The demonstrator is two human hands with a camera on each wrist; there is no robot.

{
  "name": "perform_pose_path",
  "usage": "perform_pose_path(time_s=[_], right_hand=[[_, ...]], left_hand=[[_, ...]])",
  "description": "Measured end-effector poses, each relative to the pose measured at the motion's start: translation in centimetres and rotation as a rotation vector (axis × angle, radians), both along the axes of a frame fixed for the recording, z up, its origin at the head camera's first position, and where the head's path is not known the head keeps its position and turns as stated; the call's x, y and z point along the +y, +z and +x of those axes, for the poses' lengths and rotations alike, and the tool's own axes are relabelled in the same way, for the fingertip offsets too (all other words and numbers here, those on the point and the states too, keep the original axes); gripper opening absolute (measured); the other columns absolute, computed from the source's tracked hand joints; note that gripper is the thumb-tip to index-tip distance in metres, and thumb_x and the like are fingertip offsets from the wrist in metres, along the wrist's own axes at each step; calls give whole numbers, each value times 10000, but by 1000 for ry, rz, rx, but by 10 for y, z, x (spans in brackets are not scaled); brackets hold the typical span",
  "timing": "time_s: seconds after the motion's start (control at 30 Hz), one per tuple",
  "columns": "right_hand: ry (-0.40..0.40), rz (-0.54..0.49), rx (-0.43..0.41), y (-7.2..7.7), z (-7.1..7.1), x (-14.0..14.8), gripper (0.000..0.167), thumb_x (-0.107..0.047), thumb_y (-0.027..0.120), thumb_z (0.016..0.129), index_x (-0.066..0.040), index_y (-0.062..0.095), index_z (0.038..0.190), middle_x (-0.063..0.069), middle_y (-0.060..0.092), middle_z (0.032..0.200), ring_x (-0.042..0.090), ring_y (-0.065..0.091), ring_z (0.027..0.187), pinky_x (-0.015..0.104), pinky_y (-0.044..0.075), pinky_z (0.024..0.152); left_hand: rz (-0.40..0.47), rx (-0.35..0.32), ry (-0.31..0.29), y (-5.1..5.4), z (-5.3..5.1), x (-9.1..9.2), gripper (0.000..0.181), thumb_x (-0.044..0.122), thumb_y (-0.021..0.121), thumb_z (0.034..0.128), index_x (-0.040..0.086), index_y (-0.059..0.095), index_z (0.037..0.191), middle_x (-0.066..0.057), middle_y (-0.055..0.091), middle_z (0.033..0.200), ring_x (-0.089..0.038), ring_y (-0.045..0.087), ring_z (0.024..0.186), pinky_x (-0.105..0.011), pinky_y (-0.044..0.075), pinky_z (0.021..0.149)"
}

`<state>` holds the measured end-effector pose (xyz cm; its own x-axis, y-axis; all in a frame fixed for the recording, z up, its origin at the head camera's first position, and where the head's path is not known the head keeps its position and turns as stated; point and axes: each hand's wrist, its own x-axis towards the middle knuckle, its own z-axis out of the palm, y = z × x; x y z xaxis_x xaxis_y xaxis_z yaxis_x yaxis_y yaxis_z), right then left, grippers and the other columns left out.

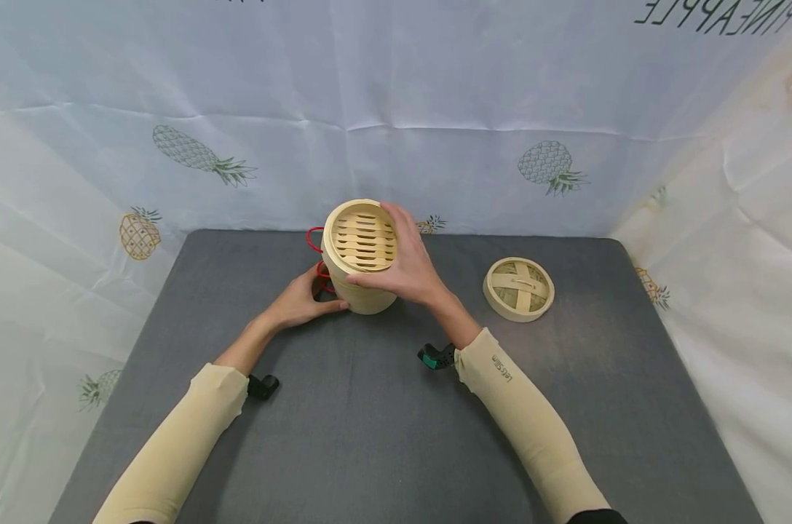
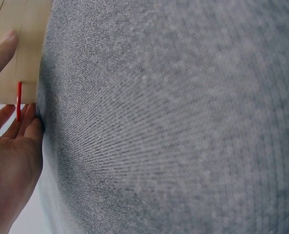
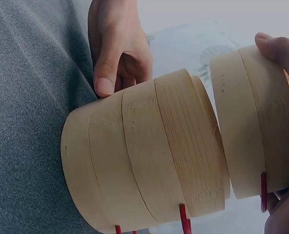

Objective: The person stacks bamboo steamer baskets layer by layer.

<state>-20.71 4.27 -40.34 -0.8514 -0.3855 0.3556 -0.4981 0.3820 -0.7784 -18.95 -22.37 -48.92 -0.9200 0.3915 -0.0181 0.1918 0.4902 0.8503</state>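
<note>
In the head view, my right hand (image 1: 405,262) grips a round bamboo steamer basket (image 1: 359,244) with a slatted base and a red loop at its left. The right wrist view shows this basket (image 3: 239,122) set off from the lower stack by a gap that narrows toward one side. Below it, the stacked bamboo steamer baskets (image 1: 367,300) stand on the table, with red loops (image 3: 184,217) on their side. My left hand (image 1: 301,300) holds the stack low from the left, its thumb on the near side. Part of that hand's fingers is hidden behind the stack.
A round bamboo lid (image 1: 519,290) with crossed strips lies on the dark grey tabletop (image 1: 370,422), right of the hands. Behind the table's far edge hangs a pale curtain (image 1: 383,87) printed with pineapples. Black wrist devices (image 1: 437,356) sit under both forearms.
</note>
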Motion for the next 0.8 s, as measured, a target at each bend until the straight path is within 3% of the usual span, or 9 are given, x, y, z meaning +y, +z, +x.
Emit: perform_pose_path(time_s=[0.2,0.47,0.8], right_hand=[[-6,18,14,-1,-1,-2,1280,-409,1028,687,-162,297,1708,121,310,1742,299,379,1577,608,391,1263],[-13,74,19,1,-2,-5,1290,-472,1015,681,-165,300,1709,105,324,1742,291,368,1590,616,372,1274],[-37,108,-36,0,-5,-6,1274,-502,996,685,-150,314,1702,100,339,1734,289,401,1563,580,400,1262]], left_hand=[[-9,27,-7,0,1,0,878,225,872,948,94,373,1658,-149,582,1554,-352,637,1389,-560,510,1186],[-12,-8,1,1,2,-1,923,245,885,937,128,346,1677,-149,554,1588,-367,591,1462,-570,481,1227],[-18,-13,9,1,1,0,905,281,878,946,134,363,1674,-140,562,1582,-362,603,1441,-572,474,1227]])
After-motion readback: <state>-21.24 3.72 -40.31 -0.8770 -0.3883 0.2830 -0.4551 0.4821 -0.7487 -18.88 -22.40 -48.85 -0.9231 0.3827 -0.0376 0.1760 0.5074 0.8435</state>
